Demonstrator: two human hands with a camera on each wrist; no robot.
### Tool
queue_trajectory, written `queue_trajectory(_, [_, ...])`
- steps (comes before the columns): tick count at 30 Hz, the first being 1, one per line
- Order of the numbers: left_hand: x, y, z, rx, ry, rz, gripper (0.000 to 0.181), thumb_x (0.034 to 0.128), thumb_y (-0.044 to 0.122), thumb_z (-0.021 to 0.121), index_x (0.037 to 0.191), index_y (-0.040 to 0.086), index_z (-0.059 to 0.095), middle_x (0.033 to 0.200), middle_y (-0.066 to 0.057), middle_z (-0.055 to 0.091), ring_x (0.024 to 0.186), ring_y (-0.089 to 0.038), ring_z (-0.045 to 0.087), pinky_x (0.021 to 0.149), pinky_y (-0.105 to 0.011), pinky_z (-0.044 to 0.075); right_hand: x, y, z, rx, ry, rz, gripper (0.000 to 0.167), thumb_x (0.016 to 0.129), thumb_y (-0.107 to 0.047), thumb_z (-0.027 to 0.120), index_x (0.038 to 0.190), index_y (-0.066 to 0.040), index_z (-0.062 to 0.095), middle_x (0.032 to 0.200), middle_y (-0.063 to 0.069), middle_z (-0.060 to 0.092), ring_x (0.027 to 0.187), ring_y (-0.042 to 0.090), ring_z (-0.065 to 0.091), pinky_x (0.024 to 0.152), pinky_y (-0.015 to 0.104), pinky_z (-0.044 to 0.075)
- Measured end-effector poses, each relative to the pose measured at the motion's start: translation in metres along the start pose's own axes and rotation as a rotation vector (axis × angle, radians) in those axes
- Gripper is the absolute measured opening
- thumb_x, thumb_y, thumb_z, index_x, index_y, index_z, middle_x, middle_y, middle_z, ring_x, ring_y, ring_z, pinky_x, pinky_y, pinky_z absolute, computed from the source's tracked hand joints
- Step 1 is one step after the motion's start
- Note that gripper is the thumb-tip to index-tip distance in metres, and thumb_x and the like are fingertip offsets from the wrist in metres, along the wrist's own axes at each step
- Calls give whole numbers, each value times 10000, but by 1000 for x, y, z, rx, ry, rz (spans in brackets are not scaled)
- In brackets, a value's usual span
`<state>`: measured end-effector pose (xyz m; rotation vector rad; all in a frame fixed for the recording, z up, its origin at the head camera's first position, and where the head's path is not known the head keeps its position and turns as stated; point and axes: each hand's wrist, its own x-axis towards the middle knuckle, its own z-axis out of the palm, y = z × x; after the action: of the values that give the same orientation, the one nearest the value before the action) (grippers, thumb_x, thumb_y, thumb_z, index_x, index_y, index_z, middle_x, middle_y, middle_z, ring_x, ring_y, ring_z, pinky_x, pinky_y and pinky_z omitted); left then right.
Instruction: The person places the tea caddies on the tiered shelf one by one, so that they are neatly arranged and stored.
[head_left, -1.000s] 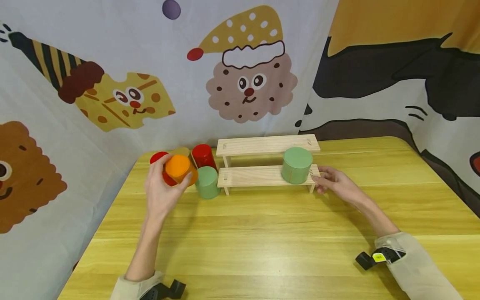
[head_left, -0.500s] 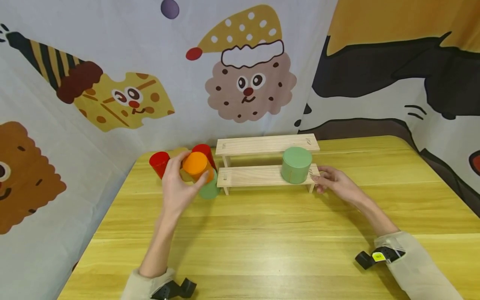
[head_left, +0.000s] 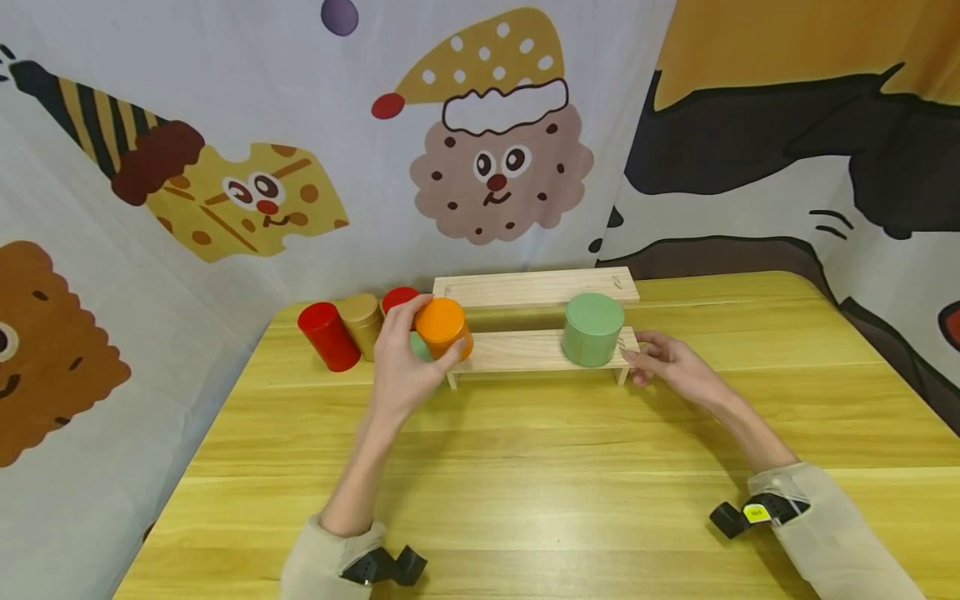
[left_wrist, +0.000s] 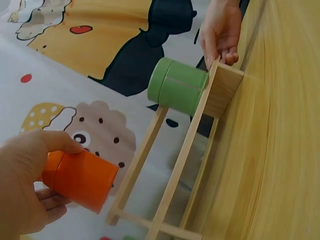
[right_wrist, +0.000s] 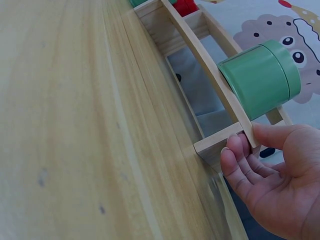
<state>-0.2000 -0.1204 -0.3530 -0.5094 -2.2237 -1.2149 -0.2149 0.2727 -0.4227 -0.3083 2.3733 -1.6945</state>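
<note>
The left hand (head_left: pixel 405 362) holds one closed orange canister (head_left: pixel 444 327). The right hand (head_left: pixel 671 367) pinches the shelf (head_left: pixel 517 351), where a closed green canister (head_left: pixel 592 332) stands.

The head camera looks forward and down over the worktop (head_left: pixel 525 483); closer, tilted wrist views face inward from opposite sides, sharing the shelf (head_left: pixel 517 350) and green tin (head_left: pixel 592 333).

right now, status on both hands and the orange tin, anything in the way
Left hand gripping orange tin, held aloft. Right hand pinching right end of lower shelf. Possible obstacle: large green tin, standing near that end.
</note>
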Motion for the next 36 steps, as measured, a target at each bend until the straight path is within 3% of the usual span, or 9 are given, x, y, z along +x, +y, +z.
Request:
queue_trajectory(6, [0, 7, 14, -14, -58, -20, 645, 765, 113, 858, 1322, -34, 569, 1231, -202, 581, 1051, -327, 582, 891, -500, 511, -1, -1, 0, 10, -5, -6, 663, 1056, -198, 550, 1503, 158, 214, 1125, 302, 565, 845, 149, 638, 801, 305, 578])
queue_trajectory(13, [1, 11, 34, -19, -132, -86, 649, 771, 131, 873, 1330, -5, 570, 1300, -188, 578, 1135, -340, 577, 974, -517, 478, -2, 0, 0, 12, -7, -5, 657, 1057, -194, 549, 1506, 154, 219, 1099, 283, 566, 841, 149, 638, 798, 305, 579])
queue_trajectory(18, [0, 12, 47, -23, -167, -113, 620, 780, 135, 871, 1309, 6, 576, 1285, -175, 582, 1118, -332, 583, 959, -513, 485, -2, 0, -1, 5, -2, 1, 678, 1056, -205, 551, 1511, 157, 203, 1106, 279, 567, 850, 154, 640, 806, 298, 577])
queue_trajectory(31, [-1, 9, 81, -37, -233, -208, 649, 792, 145, 857, 1359, 19, 569, 1317, -213, 555, 1138, -359, 568, 973, -539, 471, -2, 1, 0, 9, -1, 0, 681, 1054, -205, 555, 1507, 162, 204, 1111, 286, 574, 852, 153, 640, 814, 297, 575])
queue_trajectory(36, [-5, 7, 91, -46, -227, -204, 658, 839, 139, 818, 1414, 33, 516, 1318, -232, 518, 1153, -367, 565, 983, -530, 486, -1, 1, 0, 4, -5, -11, 670, 1057, -196, 548, 1505, 167, 206, 1103, 298, 579, 847, 153, 640, 812, 292, 574])
